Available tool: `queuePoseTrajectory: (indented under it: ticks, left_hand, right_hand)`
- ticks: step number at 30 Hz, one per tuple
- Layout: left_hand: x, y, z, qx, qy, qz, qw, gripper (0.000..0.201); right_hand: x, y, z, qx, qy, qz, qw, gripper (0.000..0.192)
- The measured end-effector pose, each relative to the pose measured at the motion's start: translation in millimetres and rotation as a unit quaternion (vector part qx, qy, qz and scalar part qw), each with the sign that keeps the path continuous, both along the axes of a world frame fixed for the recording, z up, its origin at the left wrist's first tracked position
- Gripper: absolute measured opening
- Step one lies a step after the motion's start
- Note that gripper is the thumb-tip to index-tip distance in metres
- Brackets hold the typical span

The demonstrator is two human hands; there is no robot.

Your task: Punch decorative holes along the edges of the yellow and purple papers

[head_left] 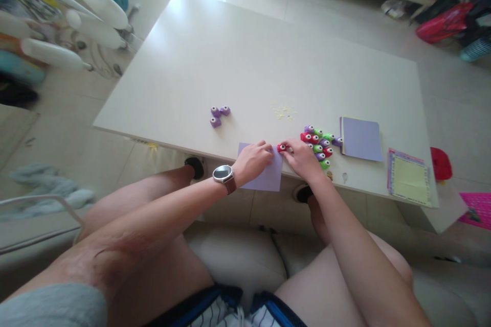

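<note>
Striped shorts (226, 314) and bare thighs lie nearest the camera. Right hand (303, 156): thumb and fingers closed on a small red punch (282, 147), at the right edge of a lilac sheet (268, 180). Left hand (253, 162): laid on the sheet, fingers bent; cannot tell whether it pinches the paper. Sheet overhangs the front edge of the white table (268, 56). Just right of the right hand, mixed-colour punches (317, 148) cluster beside a purple paper stack (361, 138). Pale yellow scraps (284, 111) lie beyond the hands; three purple punches (215, 121), to the left.
</note>
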State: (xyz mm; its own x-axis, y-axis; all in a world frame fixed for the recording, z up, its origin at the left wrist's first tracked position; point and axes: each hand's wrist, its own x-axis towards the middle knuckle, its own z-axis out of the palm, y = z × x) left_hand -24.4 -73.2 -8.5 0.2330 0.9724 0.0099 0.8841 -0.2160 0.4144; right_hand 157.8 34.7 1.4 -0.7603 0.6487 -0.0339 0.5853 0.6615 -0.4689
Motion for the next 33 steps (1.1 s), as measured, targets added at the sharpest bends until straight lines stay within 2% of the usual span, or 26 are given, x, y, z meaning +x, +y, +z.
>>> queuePoseTrajectory:
  ticks: [6,9,12,15,18,22,27,33]
  left_hand:
    - [-0.1,0.0,1.0,-0.005,0.004,0.003,1.000,0.020]
    - [0.1,0.1,2.6,-0.008,0.001,0.003,1.000,0.020]
    - [0.3,0.0,4.6,-0.014,0.000,0.005,1.000,0.020]
    - [0.5,-0.2,5.3,-0.017,0.001,0.006,1.000,0.020]
    - [0.5,-0.3,4.6,-0.016,0.004,0.007,1.000,0.021]
    - [0.8,-0.3,4.0,-0.014,0.009,0.008,1.000,0.021]
    - [1.2,-1.0,5.5,-0.017,0.012,0.009,1.000,0.020]
    - [1.1,-1.0,7.9,-0.023,0.015,0.009,1.000,0.021]
  right_hand:
    - [-0.4,1.2,1.9,-0.036,0.031,-0.023,0.999,0.014]
    - [-0.6,4.6,1.9,-0.095,0.082,-0.089,0.988,0.022]
    - [-0.7,9.3,-3.0,-0.155,0.120,-0.164,0.967,0.022]
    - [-0.3,12.7,-12.6,-0.208,0.129,-0.199,0.949,0.024]
    - [0.6,14.3,-21.7,-0.249,0.132,-0.209,0.936,0.027]
    - [1.3,15.4,-26.7,-0.265,0.139,-0.209,0.931,0.029]
    - [-1.5,13.8,-25.6,-0.278,0.147,-0.208,0.926,0.025]
    - [-8.9,7.5,-18.6,-0.334,0.153,-0.224,0.903,0.029]
